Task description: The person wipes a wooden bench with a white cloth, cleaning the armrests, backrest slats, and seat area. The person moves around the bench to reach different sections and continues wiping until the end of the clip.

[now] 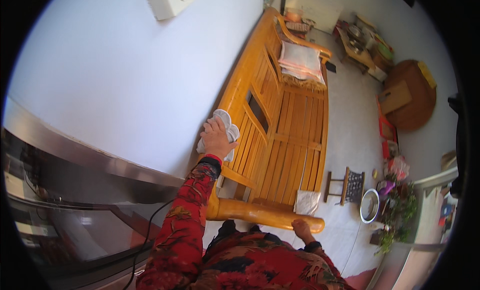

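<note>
My left hand [218, 140] presses a bunched grey-white cloth [224, 118] onto the top rail of a wooden bench's backrest [240, 80], its thumb spread to the side. Close to the front end of the near armrest [258, 212] is my right hand [303, 230], fingers curled, with no object visible in it. Whether it touches the armrest is hard to tell. Next to that armrest, a folded pale cloth [307, 202] lies on the slatted seat [288, 147]. A stack of pale cushions [301, 59] sits at the bench's far end.
A white wall [131, 76] runs behind the backrest. To the right stand a small folding stool [352, 185], a metal basin [369, 206] and potted plants [397, 218]. Farther off, a round wooden tabletop [416, 98] leans by a low wooden table [356, 48]. A black cable [144, 241] hangs at left.
</note>
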`<action>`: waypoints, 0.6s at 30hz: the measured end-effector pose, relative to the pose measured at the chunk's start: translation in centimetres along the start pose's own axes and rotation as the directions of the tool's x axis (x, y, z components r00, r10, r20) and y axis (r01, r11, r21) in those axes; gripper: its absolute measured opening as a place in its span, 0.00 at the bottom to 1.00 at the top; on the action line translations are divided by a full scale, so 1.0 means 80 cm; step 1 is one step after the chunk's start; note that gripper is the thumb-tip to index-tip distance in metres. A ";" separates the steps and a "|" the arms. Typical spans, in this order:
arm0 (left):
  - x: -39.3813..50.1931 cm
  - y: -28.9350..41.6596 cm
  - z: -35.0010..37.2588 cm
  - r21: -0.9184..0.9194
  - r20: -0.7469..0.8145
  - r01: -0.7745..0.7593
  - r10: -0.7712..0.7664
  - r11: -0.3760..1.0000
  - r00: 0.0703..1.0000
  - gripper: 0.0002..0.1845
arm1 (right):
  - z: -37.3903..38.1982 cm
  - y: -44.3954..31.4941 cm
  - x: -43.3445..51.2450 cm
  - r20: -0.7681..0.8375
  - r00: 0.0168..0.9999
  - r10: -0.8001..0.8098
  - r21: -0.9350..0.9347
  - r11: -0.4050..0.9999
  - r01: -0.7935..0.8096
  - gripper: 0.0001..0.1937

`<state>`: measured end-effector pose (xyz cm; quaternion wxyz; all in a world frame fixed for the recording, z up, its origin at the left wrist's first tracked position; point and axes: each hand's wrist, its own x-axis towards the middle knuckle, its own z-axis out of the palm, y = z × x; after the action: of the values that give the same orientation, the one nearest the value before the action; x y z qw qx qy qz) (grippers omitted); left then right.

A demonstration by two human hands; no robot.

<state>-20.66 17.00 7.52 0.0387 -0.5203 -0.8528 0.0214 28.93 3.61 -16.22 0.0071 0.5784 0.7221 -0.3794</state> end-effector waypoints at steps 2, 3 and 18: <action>-0.022 -0.007 -0.008 0.003 0.040 -0.017 0.017 1.000 0.999 0.62 | 0.008 0.022 -0.004 0.008 0.999 -0.042 -0.091 0.995 0.042 0.17; -0.037 -0.009 -0.010 -0.038 0.071 -0.004 0.006 0.999 0.997 0.62 | 0.011 0.029 -0.005 0.004 1.000 -0.027 -0.079 0.997 0.027 0.17; -0.289 -0.046 0.013 -0.037 -0.247 -0.017 0.008 0.999 0.969 0.53 | 0.006 0.026 0.026 0.101 0.993 -0.058 0.062 0.997 0.052 0.17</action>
<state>-13.49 -5.22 5.75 0.1341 -0.5249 -0.8384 -0.0599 29.79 5.16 -18.59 0.0164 0.5378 0.7249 -0.4300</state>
